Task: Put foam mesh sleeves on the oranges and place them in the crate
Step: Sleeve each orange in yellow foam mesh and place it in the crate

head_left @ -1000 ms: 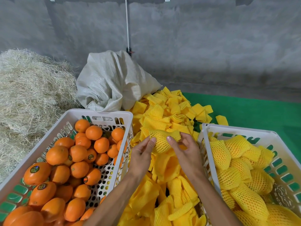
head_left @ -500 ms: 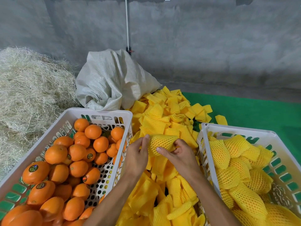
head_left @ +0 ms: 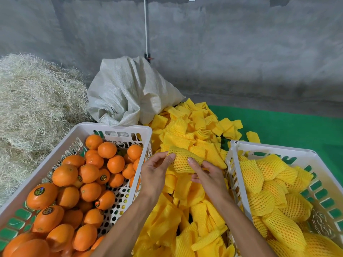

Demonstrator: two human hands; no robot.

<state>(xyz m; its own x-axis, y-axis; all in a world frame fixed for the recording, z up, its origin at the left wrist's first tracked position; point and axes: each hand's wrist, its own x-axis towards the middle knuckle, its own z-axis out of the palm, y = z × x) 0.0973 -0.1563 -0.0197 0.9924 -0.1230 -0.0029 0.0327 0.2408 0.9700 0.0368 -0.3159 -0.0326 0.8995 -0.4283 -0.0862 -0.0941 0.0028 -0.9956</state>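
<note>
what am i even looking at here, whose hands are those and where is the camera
No machine here: a person works bare-handed, and the single camera sits on their head, looking down. The left hand and right hand hold a sleeved orange between them, over a pile of loose yellow foam mesh sleeves. The left crate holds bare oranges; the right crate holds sleeved oranges. Behind lie a white woven sack and straw.

A heap of pale straw (head_left: pixel 35 108) is piled at the left against a grey concrete wall (head_left: pixel 232 52). A crumpled white woven sack (head_left: pixel 130 91) is slumped just beside it. A green mat (head_left: pixel 297 127) is spread over the floor at the right.
</note>
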